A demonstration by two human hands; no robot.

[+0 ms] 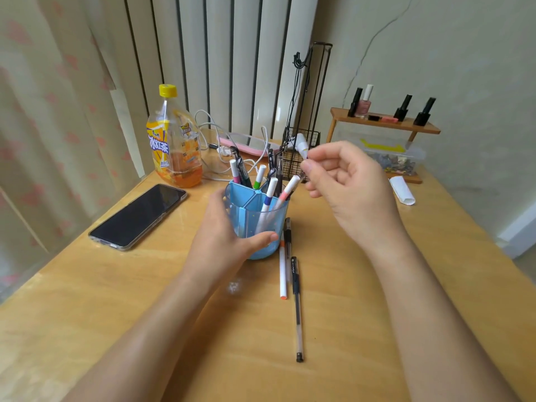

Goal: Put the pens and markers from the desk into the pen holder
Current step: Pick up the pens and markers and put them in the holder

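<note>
Left hand (229,227) wrapped around blue pen holder (261,219) on table (348,285); right hand (348,181) fingers (309,166) pinching clear pen (301,177) above holder; 3 pens (290,271) lying just beside holder.

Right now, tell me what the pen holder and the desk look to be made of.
Pen holder: likely translucent blue plastic, since marker barrels show through its wall. Desk: apparently light wood or wood-look laminate, glossy, with streaky grain and soft reflections; which one cannot be told.

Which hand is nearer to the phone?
Left. The left hand grips the pen holder, just right of the phone; the right hand is beyond the holder.
</note>
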